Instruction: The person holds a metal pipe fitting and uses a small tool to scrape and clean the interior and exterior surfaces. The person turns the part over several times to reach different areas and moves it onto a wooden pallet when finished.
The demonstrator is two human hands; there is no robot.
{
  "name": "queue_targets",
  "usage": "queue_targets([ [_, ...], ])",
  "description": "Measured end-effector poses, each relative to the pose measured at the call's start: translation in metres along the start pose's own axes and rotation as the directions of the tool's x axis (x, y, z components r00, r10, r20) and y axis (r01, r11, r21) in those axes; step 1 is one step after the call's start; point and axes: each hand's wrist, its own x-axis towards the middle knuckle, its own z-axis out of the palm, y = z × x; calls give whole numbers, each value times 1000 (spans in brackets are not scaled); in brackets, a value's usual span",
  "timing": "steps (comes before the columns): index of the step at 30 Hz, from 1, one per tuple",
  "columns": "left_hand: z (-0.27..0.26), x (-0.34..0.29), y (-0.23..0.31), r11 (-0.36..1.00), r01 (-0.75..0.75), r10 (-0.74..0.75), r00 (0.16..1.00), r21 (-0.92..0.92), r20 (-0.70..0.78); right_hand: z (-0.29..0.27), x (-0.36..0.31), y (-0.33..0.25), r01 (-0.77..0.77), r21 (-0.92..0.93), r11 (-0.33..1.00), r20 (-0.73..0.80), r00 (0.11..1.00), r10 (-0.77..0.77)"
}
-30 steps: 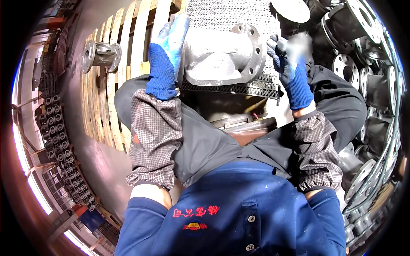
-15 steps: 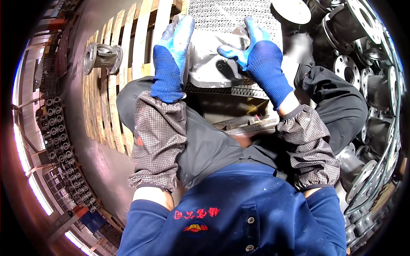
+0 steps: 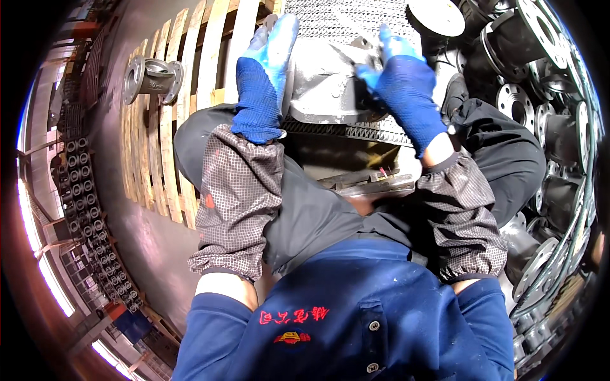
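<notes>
A grey cast metal valve body (image 3: 327,86) rests on a ribbed black mat (image 3: 356,130) in front of me. My left hand (image 3: 267,76), in a blue glove, lies flat against the casting's left side. My right hand (image 3: 397,79), also gloved in blue, grips its right side, with the fingers curled over the top edge. Both forearms wear checked grey sleeve covers. The casting's lower part is hidden behind my hands and the mat.
A wooden pallet (image 3: 165,127) lies at left with one flanged valve casting (image 3: 149,77) on it. Several flanged grey castings (image 3: 540,108) are piled at right. Racks of small parts (image 3: 89,209) line the far left. A mesh surface (image 3: 343,19) lies beyond the casting.
My right hand has moved left from beside the casting onto its right side and closed on it. My left hand stayed against the left side.
</notes>
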Motion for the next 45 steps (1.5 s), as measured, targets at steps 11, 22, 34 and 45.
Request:
queue_targets([
  [11, -11, -19, 10, 937, -202, 124, 955, 284, 268, -32, -23, -5, 248, 744, 621, -141, 966, -216],
  [22, -58, 20, -21, 770, -196, 9, 955, 607, 297, -16, -35, 24, 237, 737, 633, -234, 968, -90],
  [34, -24, 18, -51, 581, -618, 262, 759, 530, 596, -5, -49, 62, 18, 861, 508, -37, 999, 29],
  [45, 24, -12, -1, 842, -435, 248, 837, 319, 487, -16, -57, 99, -55, 877, 477, -48, 979, 200],
])
